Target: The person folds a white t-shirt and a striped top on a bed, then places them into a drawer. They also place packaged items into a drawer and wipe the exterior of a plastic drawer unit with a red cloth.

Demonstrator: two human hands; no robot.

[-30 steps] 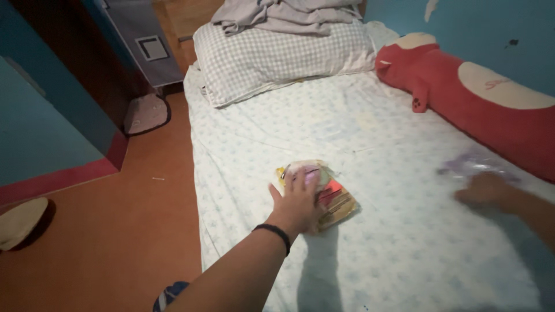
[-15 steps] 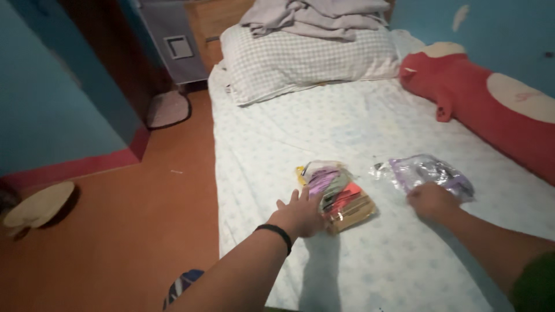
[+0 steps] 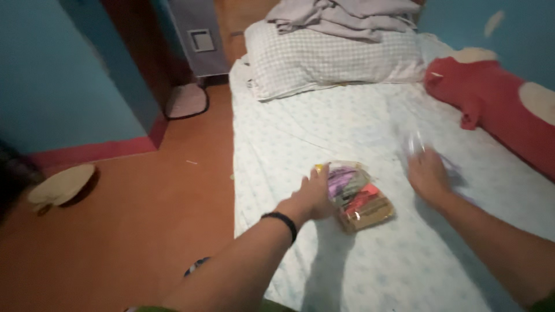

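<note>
A clear plastic packet of colourful items lies on the pale patterned bed sheet. My left hand, with a black band on its wrist, rests against the packet's left edge, fingers apart. My right hand is to the right of the packet and holds a second, purplish clear plastic bag, which is blurred and lifted off the sheet.
A checked pillow with a grey crumpled cloth on top lies at the head of the bed. A long red plush toy lies along the blue wall. The orange floor holds a round tan object.
My right hand has taken up the purplish bag from the sheet and raised it. My left hand slid to the packet's left edge. The view has shifted left.
</note>
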